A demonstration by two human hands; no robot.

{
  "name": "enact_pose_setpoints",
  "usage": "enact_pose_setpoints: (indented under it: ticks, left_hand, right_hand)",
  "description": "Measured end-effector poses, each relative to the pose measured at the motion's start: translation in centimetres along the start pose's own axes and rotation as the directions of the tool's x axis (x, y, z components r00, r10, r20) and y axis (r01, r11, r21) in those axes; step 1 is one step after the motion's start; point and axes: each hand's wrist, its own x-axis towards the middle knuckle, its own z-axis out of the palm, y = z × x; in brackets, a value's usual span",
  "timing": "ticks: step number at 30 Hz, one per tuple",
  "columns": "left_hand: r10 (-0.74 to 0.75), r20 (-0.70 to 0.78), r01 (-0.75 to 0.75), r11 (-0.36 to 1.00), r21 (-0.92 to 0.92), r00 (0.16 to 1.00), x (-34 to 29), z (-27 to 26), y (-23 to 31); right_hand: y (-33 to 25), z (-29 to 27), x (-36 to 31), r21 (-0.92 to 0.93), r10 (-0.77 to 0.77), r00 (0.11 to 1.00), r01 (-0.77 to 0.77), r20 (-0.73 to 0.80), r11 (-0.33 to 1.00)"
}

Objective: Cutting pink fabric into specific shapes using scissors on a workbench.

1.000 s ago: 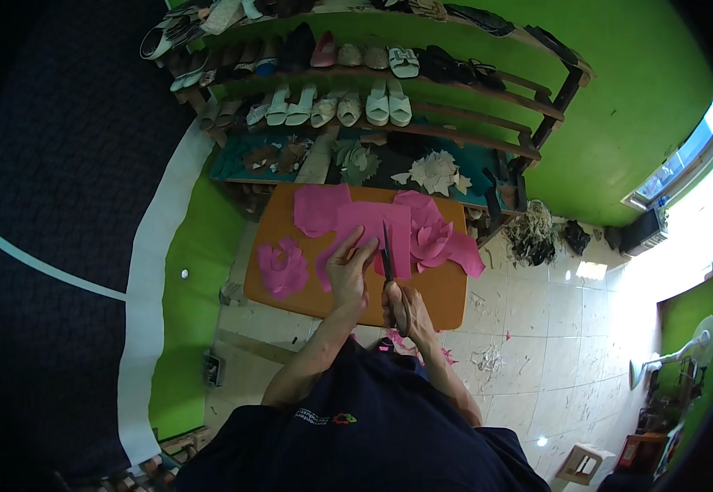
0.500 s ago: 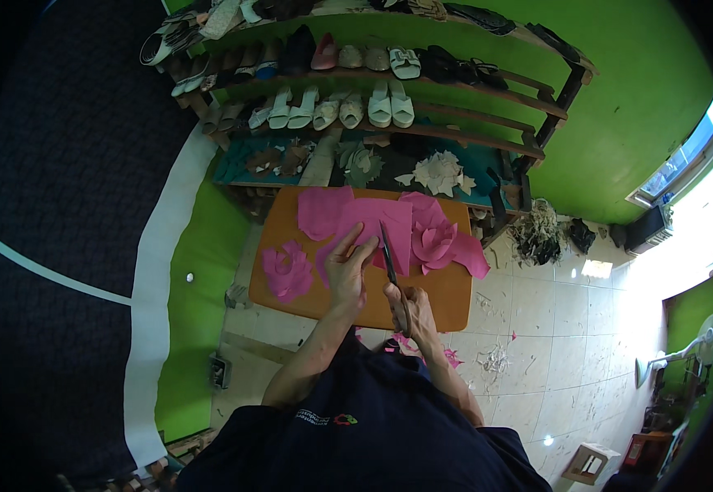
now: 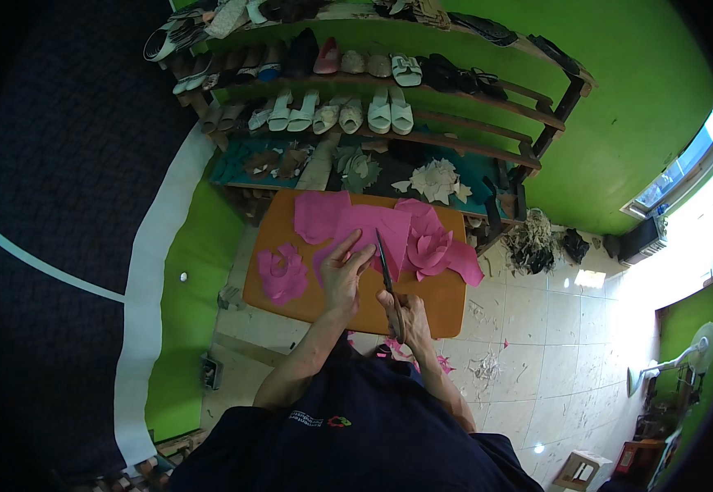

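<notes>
My right hand (image 3: 406, 316) is closed around the handles of a pair of dark scissors (image 3: 386, 275). The long blades point away from me and lie against a pink sheet (image 3: 379, 220) of thin, flexible material. My left hand (image 3: 343, 275) grips the near side of this sheet, with thumb and index finger at its edge, left of the blades. On the left of the orange-brown table (image 3: 307, 310) lies a pink cut piece (image 3: 282, 275) with petal-like edges. Right of the sheet is a pink layered flower shape (image 3: 430, 248). Another flat pink piece (image 3: 321, 215) lies at the far left.
Beyond the table stands a wooden rack (image 3: 455, 135) with rows of shoes and sandals (image 3: 389, 111). Its lowest shelf carries petal-shaped cutouts, including a cream one (image 3: 437, 180). Scraps (image 3: 486, 365) litter the tiled floor. A white fan (image 3: 697, 348) stands at the right.
The view has shifted slightly. Both hands keep their holds on the sheet and scissors, and the blades still lie at the sheet in nearly the same place.
</notes>
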Motion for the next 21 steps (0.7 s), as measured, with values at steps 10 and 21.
enact_pose_setpoints:
  ticks: [10, 21]
  left_hand:
    - [0.004, -0.021, -0.004, 1.000, 0.004, 1.000, 1.1, -0.9, 2.0]
    - [-0.099, 0.220, 0.052, 0.976, 0.210, 0.970, 2.0, -1.8, 4.8]
  right_hand:
    - [1.1, -0.2, -0.9, -0.018, 0.008, 0.998, -0.007, 0.061, 1.000]
    - [1.0, -1.3, -1.6, 0.066, -0.105, 0.946, 0.089, 0.306, 0.994]
